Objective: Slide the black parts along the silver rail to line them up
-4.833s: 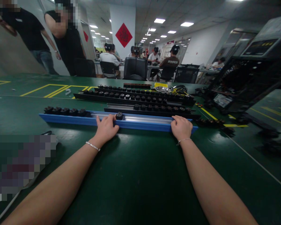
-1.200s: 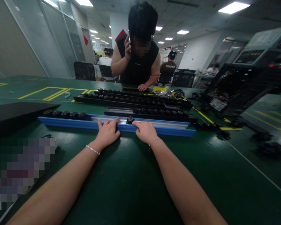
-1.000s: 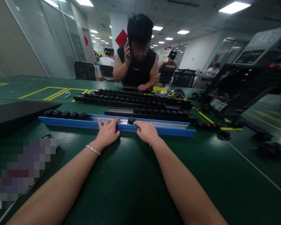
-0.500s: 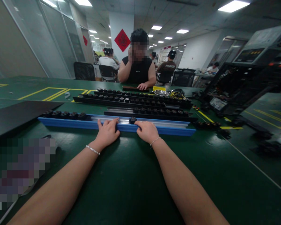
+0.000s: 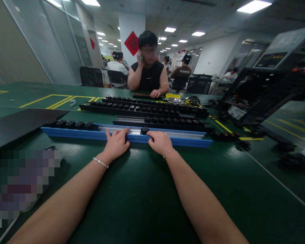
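Note:
A long blue rail (image 5: 73,133) with a silvery inner channel lies across the table before me. Several black blocks (image 5: 71,124) sit in a row at its left end. One single black block (image 5: 144,130) stands in the channel near the middle, between my hands. My left hand (image 5: 116,142) is closed over the rail's near wall, left of that block, thumb in front. On the block's right, my right hand (image 5: 160,143) is curled over the same wall. Its index fingertip meets the block's edge; its other fingertips are hidden.
Behind the blue rail lie black rails (image 5: 165,125) with rows of small blocks. A metal dish (image 5: 175,101) and cables are farther back. A dark computer case (image 5: 246,91) stands right; a black sheet (image 5: 22,123) lies left. A person (image 5: 149,74) sits opposite.
My hands, the rail and the blocks stay essentially where they were. The person opposite has shifted their head slightly to the left.

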`<action>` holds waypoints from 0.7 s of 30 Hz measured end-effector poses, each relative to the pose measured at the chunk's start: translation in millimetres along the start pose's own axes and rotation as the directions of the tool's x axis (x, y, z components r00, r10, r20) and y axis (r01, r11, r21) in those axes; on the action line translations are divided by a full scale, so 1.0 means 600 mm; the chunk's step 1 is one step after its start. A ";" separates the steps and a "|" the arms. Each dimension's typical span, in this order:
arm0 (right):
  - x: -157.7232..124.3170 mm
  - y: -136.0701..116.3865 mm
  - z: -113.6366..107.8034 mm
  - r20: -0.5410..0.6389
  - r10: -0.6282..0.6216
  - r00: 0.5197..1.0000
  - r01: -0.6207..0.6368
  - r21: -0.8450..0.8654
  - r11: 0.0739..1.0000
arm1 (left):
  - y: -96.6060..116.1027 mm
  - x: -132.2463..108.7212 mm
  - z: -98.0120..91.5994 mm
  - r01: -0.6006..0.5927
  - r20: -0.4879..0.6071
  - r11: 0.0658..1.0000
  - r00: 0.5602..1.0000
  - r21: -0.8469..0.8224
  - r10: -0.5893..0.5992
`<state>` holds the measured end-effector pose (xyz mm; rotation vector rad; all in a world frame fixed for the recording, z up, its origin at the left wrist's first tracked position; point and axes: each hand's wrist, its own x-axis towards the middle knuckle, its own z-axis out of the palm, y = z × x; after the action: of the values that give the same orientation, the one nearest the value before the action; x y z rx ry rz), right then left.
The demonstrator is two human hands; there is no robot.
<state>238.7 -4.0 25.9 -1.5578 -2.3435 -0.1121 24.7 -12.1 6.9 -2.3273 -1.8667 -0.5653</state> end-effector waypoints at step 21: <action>-0.005 0.010 0.005 -0.076 0.033 0.997 -0.029 0.042 0.999 | -0.004 0.000 0.002 -0.019 -0.013 0.999 1.000 -0.028 0.019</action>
<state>244.5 -3.2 21.5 -1.5420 -2.2477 -0.1138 22.8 -11.0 5.4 -2.3510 -1.8408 -0.6060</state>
